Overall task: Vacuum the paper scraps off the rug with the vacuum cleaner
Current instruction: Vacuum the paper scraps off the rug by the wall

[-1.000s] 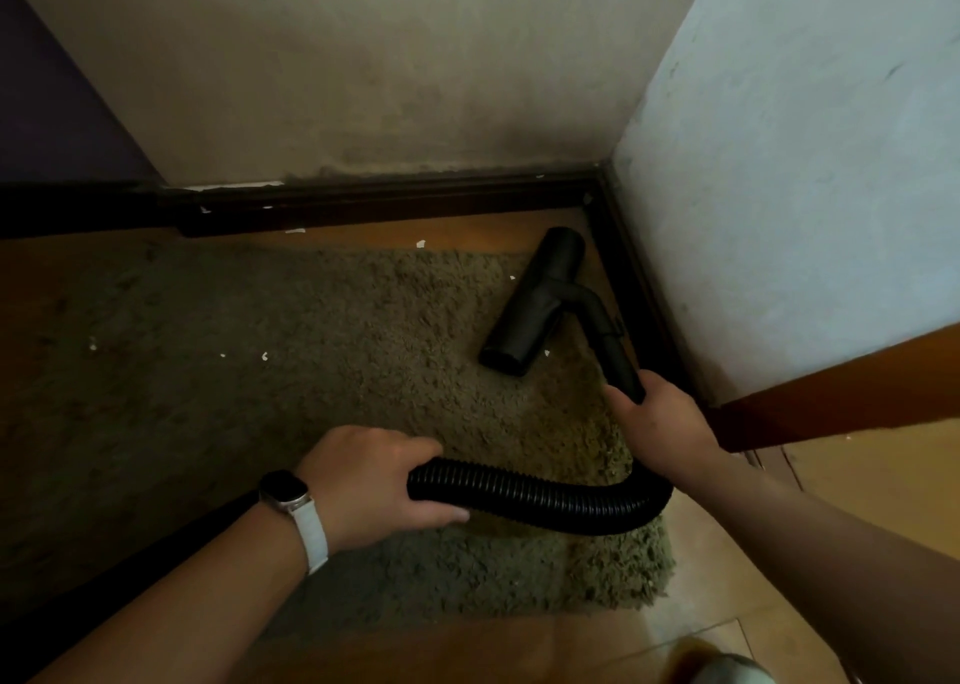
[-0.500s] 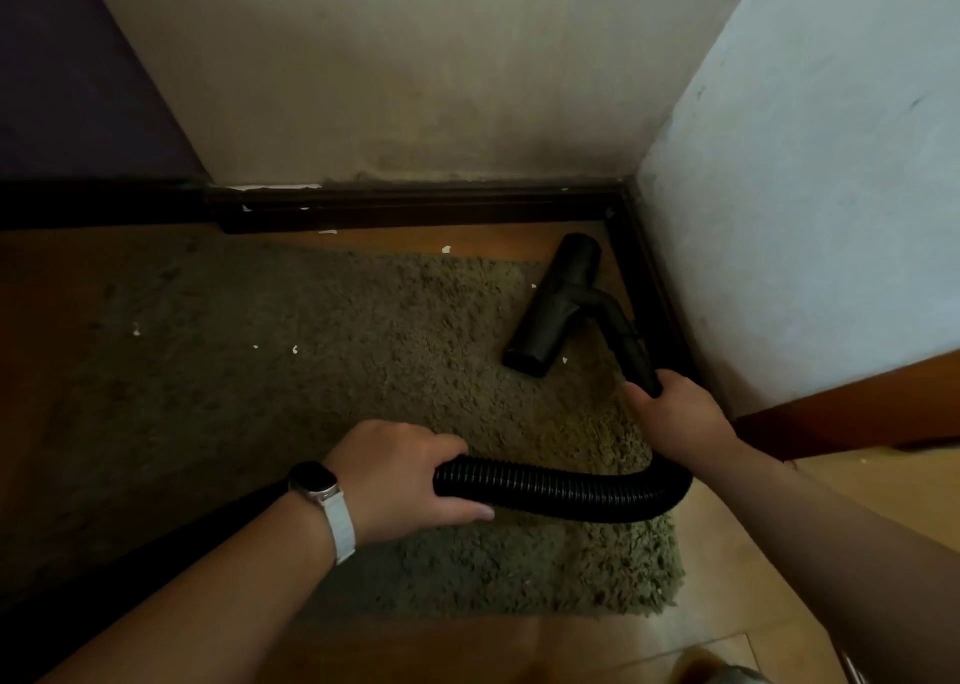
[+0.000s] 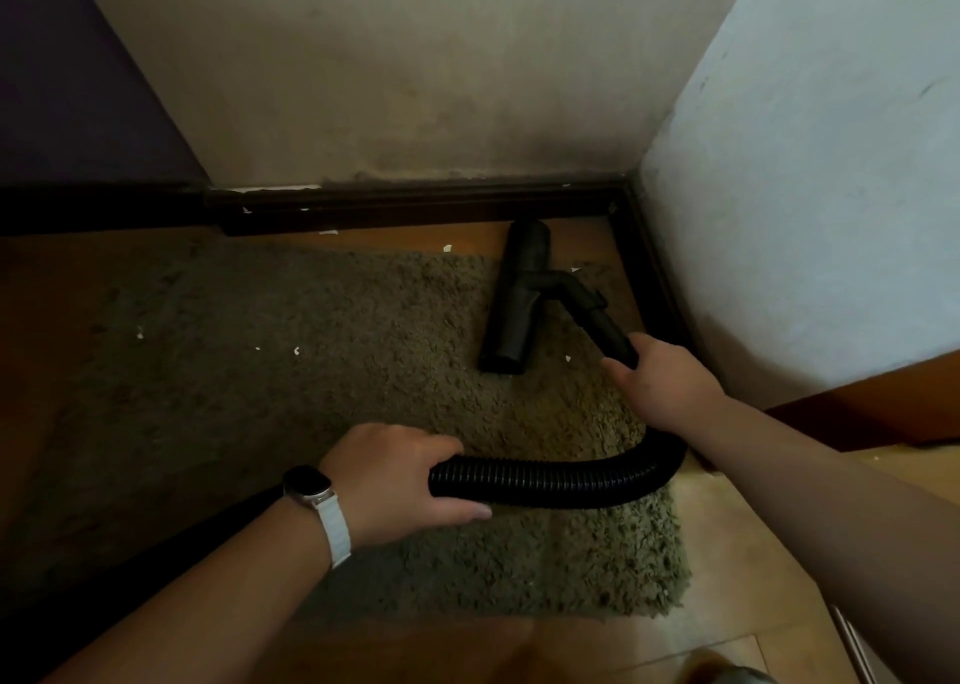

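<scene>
Black ribbed hose (image 3: 561, 480) is curving across the lower middle of the frame, and the left hand (image 3: 395, 475) is wrapping fingers and thumb around it just left of centre. The right hand (image 3: 660, 376), at centre right, is gripping the rigid black tube (image 3: 605, 322) that is leading up to the nozzle head (image 3: 514, 309). That head is lying on the upper right part of the olive shag rug (image 3: 363, 413), with its far end reaching over the rug's top edge onto the wooden floor (image 3: 395, 240), close to the dark baseboard (image 3: 415, 205).

Judging by what is lying about, the job is looking only partly done. White paper scraps (image 3: 296, 351) are showing in several spots. Three small ones are sitting on the rug at middle left, well apart from the nozzle. One is lying just beside the near end of the head, and another is sitting just right of its neck. A few more are lying on the bare floor along the rug's top edge. The lower right of the rug is showing none, though dim light is making that hard to confirm. Passes over the left half are likely remaining.
</scene>
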`<state>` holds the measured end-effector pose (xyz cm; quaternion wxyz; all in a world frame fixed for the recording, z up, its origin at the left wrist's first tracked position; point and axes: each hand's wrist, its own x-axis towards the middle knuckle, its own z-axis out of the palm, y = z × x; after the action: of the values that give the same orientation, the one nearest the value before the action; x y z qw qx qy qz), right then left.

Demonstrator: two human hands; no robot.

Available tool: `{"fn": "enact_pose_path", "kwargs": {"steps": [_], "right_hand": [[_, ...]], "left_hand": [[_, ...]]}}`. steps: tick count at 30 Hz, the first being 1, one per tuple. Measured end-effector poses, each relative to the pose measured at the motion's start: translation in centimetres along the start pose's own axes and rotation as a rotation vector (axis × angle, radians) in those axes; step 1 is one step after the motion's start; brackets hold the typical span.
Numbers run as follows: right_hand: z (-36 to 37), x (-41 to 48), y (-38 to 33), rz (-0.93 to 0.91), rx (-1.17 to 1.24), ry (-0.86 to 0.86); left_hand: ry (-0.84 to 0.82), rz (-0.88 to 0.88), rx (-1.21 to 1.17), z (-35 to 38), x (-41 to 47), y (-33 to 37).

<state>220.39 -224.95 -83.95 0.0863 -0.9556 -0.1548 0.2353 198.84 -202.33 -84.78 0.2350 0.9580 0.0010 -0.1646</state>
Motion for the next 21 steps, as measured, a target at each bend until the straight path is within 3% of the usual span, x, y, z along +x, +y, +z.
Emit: {"fn": "enact_pose_path", "kwargs": {"steps": [11, 21], "right_hand": [[-1.4, -0.8, 4.9, 0.108, -0.069, 0.04], [0.5, 1.4, -0.5, 0.077, 0.024, 0.017]], "left_hand": [[-0.032, 0.057, 0.031, -0.1, 2.5, 2.7], [0.055, -0.021, -0.001, -0.2, 0.6, -0.9]]}}
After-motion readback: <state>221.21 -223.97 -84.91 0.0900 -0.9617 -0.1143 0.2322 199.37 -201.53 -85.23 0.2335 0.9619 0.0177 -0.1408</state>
